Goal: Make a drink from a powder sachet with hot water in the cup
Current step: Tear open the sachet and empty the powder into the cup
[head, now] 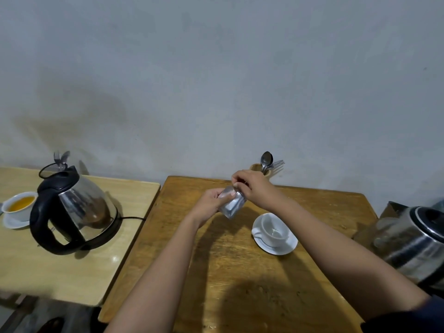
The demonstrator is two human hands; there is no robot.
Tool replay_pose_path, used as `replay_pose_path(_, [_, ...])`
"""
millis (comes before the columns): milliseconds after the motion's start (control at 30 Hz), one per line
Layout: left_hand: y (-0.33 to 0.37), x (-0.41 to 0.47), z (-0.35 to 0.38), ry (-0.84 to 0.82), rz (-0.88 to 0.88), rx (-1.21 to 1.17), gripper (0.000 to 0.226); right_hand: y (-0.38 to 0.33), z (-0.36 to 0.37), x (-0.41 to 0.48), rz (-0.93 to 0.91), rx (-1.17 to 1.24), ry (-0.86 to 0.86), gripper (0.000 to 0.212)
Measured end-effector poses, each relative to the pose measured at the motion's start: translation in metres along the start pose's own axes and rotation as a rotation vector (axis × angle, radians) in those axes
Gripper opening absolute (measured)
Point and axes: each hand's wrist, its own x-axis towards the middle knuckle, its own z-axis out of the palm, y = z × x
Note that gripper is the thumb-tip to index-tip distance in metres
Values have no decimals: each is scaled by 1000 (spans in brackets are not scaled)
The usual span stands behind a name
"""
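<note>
Two bare forearms reach out from the near edge of the darker wooden table [230, 272], one of two tables in view. Beyond them, toward the right side of this table, stands one white cup [274, 230] on one white saucer [288, 246]; the cup looks empty and its handle points left. At the right edge, partly cut off and blurred, sits a steel kettle [408, 246] with a black rim.

Above the middle of the table, both hands hold one silver sachet [231, 204] in the air, tilted, just left of the cup and a little farther off. The left hand [211, 204] is clenched around the sachet's lower body, thumb laid across its face. The right hand [252, 188] pinches the sachet's top corner between fingertips, the rest of the fingers curled in. Whether the top is torn open cannot be told.

At the far edge, partly behind the right hand, a wooden holder [258, 168] carries spoons [266, 159] and a fork; two spoon bowls show.

On the paler table [60, 272] to the left, a second kettle [77, 210], steel with a black handle, sits on its base with a cord trailing right. Just left of it, a second white cup [20, 205] holds orange liquid, on its own saucer. Behind the kettle, more cutlery stands up, blurred.
</note>
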Motion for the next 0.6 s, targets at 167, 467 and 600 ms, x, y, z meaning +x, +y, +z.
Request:
replay_pose_path(167, [0,-2,2,52,40,11,14,3,-1,-2,-16,-64,-52,18])
replay_pose_path(467, [-15,5,4,130,29,-34,12,0,4,-6,-108,-169,-132,12])
replay_pose_path(600, [-24,6,-7,267,4,-112,15,-3,2,-8,-128,-166,-146,12])
